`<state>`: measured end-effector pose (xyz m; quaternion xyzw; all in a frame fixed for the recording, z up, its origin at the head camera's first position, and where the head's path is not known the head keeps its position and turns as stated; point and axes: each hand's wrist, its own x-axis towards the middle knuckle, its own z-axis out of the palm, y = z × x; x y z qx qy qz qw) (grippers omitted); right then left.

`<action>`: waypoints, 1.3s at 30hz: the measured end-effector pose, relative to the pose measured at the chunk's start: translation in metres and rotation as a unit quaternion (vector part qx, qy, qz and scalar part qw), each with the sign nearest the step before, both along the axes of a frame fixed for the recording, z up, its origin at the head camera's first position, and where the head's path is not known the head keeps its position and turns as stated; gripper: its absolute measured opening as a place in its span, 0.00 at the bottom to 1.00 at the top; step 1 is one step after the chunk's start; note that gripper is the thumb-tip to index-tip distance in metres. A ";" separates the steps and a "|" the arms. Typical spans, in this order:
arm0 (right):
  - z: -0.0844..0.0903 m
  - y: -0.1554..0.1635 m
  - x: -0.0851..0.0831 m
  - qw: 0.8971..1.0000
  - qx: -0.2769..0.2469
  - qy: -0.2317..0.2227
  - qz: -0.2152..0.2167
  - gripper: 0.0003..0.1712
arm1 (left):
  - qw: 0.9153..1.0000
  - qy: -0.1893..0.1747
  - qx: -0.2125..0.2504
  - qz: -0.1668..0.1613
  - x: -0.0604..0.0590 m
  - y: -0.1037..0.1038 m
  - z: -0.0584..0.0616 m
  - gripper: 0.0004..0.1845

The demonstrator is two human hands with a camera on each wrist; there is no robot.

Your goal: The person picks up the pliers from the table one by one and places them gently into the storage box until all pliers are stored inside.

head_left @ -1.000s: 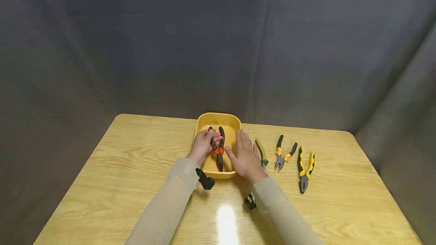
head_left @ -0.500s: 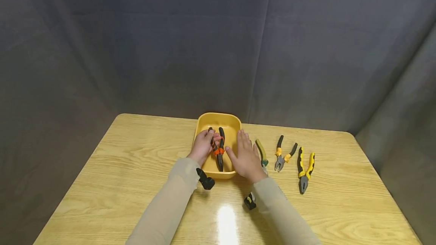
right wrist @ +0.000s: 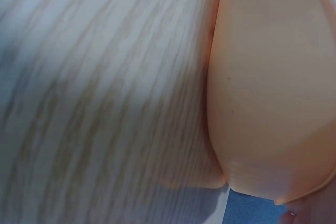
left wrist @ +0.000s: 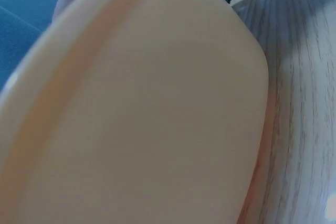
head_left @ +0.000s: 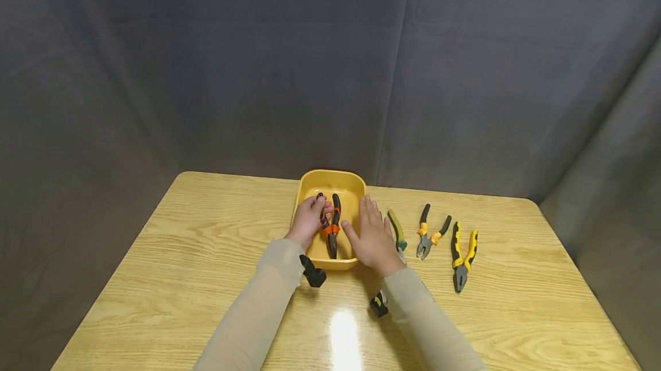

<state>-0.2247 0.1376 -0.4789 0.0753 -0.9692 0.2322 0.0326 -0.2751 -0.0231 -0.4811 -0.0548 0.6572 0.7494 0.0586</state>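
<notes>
Lying in the yellow tray [head_left: 353, 184] near the far edge of the table [head_left: 196, 256], the black-and-orange pliers [head_left: 333, 227] point their nose toward the near edge, and the left hand [head_left: 308, 221] curls its fingers round one handle. The right hand [head_left: 373, 236] rests flat with straight fingers against the tray's right wall, holding nothing. Just beside that hand lie green-handled pliers [head_left: 397, 231], partly hidden by it; further right are small orange-banded pliers [head_left: 431, 233] and yellow-and-black pliers [head_left: 462, 256]. Both wrist views are filled by the tray's wall and wood grain. No writing can be read.
</notes>
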 end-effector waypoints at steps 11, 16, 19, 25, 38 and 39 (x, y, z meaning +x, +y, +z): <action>0.001 -0.001 0.001 1.000 -0.004 0.000 0.003 0.48 | 1.000 0.008 -0.016 0.003 -0.002 -0.001 -0.003 0.21; 0.002 0.003 0.002 1.000 -0.002 0.005 0.000 0.47 | 0.999 0.002 -0.033 -0.011 -0.001 0.003 -0.003 0.19; 0.002 0.004 0.002 1.000 -0.006 0.006 -0.001 0.46 | 0.999 -0.007 -0.037 -0.017 0.000 0.004 -0.002 0.18; 0.001 0.004 0.000 1.000 -0.004 0.000 -0.002 0.47 | 0.999 -0.020 -0.042 -0.019 -0.001 0.003 0.000 0.18; -0.003 0.000 -0.002 1.000 -0.012 0.007 -0.004 0.47 | 0.997 -0.030 -0.075 -0.008 0.000 -0.001 -0.003 0.15; -0.003 0.000 -0.002 1.000 -0.012 0.007 -0.003 0.47 | 0.996 -0.031 -0.079 -0.008 0.000 -0.001 -0.003 0.15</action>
